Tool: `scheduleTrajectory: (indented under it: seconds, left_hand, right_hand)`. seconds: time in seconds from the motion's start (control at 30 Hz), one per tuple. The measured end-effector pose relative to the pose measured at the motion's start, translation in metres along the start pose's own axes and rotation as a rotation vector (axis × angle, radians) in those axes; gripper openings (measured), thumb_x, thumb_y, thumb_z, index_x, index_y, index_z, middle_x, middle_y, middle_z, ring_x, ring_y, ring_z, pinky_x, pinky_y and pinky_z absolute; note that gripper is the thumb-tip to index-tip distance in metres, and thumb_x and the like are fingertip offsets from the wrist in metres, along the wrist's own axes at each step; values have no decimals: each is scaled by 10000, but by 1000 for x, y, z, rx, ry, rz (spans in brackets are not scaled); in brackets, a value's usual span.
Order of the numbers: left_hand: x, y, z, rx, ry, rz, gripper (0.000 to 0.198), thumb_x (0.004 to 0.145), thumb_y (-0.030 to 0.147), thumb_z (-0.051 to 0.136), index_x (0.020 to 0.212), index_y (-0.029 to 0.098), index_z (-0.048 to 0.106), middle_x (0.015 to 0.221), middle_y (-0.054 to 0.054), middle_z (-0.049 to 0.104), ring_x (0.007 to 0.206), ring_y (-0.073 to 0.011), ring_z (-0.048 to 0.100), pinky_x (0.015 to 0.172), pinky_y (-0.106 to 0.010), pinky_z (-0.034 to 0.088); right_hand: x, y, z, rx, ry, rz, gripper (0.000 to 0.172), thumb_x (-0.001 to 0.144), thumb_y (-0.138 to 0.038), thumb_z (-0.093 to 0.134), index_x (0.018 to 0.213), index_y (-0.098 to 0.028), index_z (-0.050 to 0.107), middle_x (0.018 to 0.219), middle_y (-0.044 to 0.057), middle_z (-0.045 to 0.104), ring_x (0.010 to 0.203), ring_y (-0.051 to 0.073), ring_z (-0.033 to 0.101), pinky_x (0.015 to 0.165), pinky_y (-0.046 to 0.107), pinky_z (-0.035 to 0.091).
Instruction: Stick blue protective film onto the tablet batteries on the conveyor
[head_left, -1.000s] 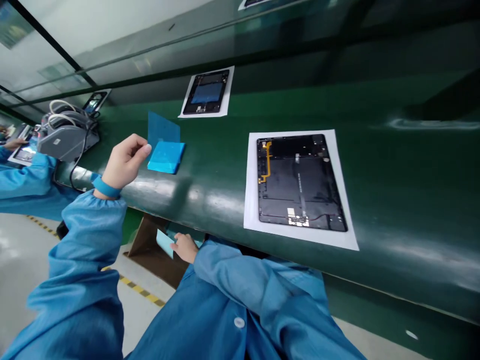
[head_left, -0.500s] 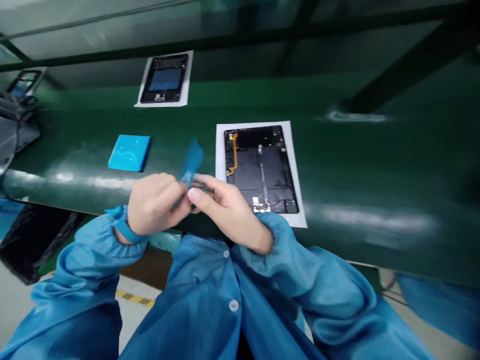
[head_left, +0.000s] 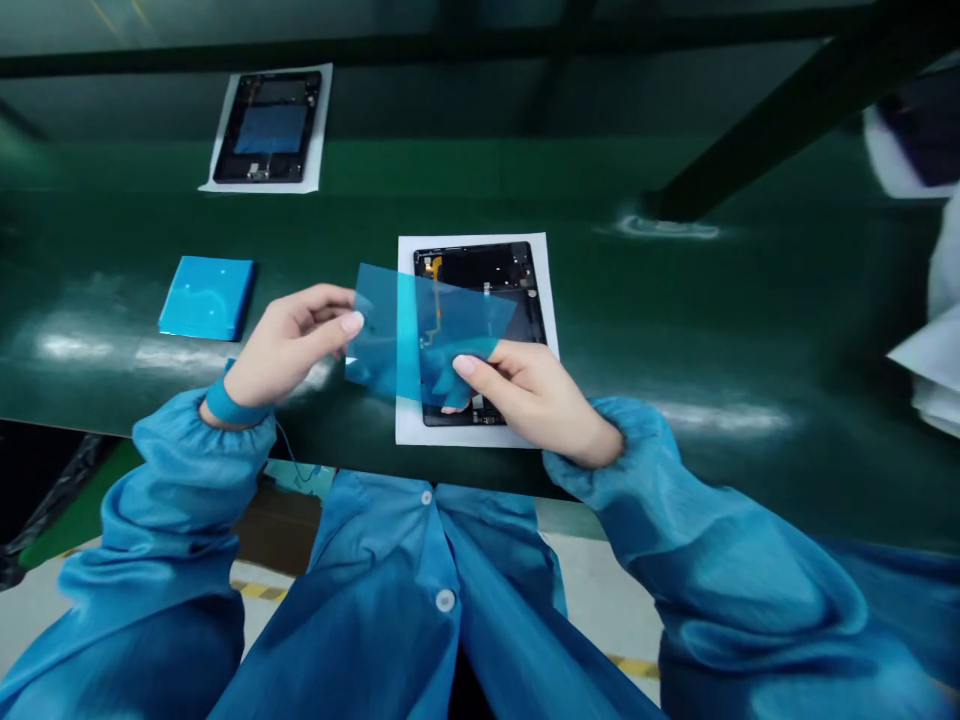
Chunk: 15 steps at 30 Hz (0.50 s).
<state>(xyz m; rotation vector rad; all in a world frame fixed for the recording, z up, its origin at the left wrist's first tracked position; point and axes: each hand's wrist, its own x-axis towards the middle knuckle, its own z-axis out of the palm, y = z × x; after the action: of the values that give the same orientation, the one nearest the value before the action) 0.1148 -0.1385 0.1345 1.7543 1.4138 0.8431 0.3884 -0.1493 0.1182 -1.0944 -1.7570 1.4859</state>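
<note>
From here I see, left of my left hand [head_left: 289, 345], one glossy, squarish blue stack [head_left: 201, 298]. That hand, nearly closed, pinches one sheer film [head_left: 427, 332]; behind it, one flat black tablet [head_left: 476, 268] lies partly veiled on white paper [head_left: 409, 425]. My right hand [head_left: 536, 395], half-curled, grips the film's other end, its fingers blurred through it.

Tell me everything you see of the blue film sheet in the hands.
The blue film is thin, transparent, plastic-looking and four-sided. Its edges slant. It is held above the bench, in front of part of the open device and white paper, which show through. The left hand pinches its left edge, the right hand its lower right.
</note>
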Motion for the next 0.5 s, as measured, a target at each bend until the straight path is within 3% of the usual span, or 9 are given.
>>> scheduleTrajectory:
  seconds: [0.07,0.13,0.37,0.5]
  left_hand:
    - [4,-1,4,-95,-104,-45,337,881,511,708,900,177,669,679,-4,646,548,-117,605,516,-242,503]
    - [4,4,12,-112,-92,-45,295,870,450,734,814,177,636,603,22,609,479,-99,585,467,-218,484]
    - [8,11,35,-122,-49,-112,235,873,366,726,782,186,605,528,39,609,431,-116,613,410,-194,486]
    - [16,7,41,-145,-85,-159,263,909,371,695,758,166,631,505,13,623,422,-111,605,418,-187,494]
  right_hand:
    - [0,3,-6,-11,52,11,436,939,-572,613,770,-181,704,751,36,719,683,144,662,662,269,546]
    - [1,8,-9,20,114,27,373,905,-553,672,852,-186,713,771,27,721,683,140,665,644,261,551]
    - [5,22,-19,78,361,78,345,813,-500,787,808,-181,658,650,-7,663,565,123,647,577,256,569]
    - [7,23,-25,30,420,97,293,795,-441,814,779,-173,696,652,3,684,547,126,651,552,254,568]
